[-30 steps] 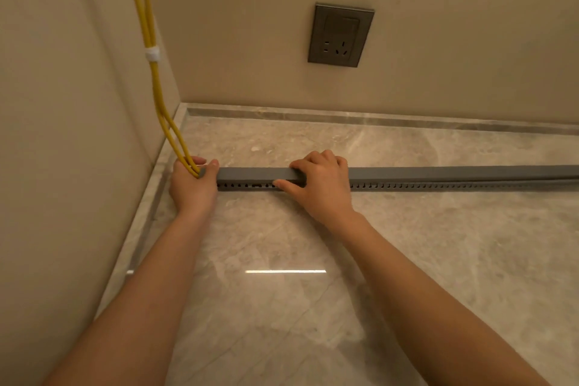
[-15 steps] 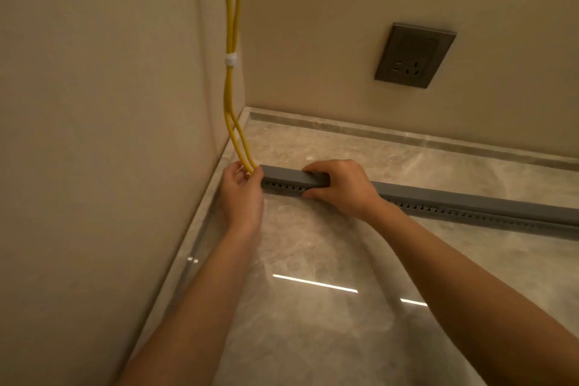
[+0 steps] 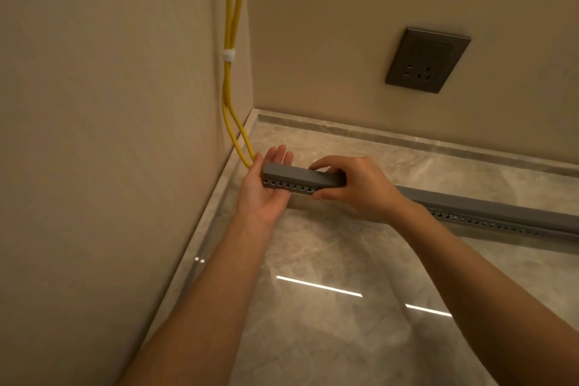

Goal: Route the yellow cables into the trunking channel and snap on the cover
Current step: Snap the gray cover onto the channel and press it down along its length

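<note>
Two yellow cables [image 3: 231, 25] hang down the left wall, bound by a white tie [image 3: 228, 55], and run to the left end of the grey trunking [image 3: 488, 213]. The trunking lies across the marble floor with its cover [image 3: 297, 175] on top and a row of slots along its near side. My left hand [image 3: 266, 188] is flat, with straight fingers, against the trunking's left end, where the cables go out of sight. My right hand [image 3: 354, 185] grips the trunking just to the right, fingers over the cover and thumb on the slotted side.
A dark grey wall socket [image 3: 427, 60] sits on the back wall above the skirting. The left wall [image 3: 109, 135] stands close beside my left arm. Glossy marble floor [image 3: 313, 307] spreads toward me.
The view has shifted left toward the corner. My left hand has opened flat against the trunking's end. My right hand has slid left along the cover, closer to that end.
</note>
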A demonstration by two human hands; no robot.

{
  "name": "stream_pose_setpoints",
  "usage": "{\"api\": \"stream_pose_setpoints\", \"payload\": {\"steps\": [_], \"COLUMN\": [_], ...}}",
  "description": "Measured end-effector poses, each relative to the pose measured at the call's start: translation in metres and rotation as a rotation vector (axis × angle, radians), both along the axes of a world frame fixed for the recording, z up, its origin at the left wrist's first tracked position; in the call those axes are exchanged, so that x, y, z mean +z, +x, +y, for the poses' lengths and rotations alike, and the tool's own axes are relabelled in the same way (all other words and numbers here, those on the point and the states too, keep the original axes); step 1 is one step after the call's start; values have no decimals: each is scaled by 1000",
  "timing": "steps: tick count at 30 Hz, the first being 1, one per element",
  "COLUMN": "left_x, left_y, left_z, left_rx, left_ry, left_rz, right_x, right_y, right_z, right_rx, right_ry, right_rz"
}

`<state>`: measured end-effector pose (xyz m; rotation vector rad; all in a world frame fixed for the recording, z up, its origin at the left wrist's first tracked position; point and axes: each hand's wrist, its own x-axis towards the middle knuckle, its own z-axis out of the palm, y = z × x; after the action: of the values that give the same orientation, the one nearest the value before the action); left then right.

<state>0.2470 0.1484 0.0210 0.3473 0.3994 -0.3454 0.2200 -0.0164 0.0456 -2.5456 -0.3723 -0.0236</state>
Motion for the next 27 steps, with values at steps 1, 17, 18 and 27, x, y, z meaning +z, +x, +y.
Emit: {"api": "stream_pose_setpoints", "payload": {"steps": [1, 17, 18, 27], "left_x": [1, 23, 25, 39], "left_y": [-1, -5, -4, -2], "left_z": [1, -3, -3, -4], "left_rx": [4, 85, 78, 89], "left_ry": [-7, -88, -73, -33], "left_rz": [4, 143, 157, 226], "right_x": [2, 28, 28, 29], "right_y": [1, 10, 8, -20], "right_z": [-1, -9, -8, 18], "right_rx": [0, -19, -26, -48], "right_ry": [21, 158, 147, -442], "right_rz": [24, 262, 251, -201]}}
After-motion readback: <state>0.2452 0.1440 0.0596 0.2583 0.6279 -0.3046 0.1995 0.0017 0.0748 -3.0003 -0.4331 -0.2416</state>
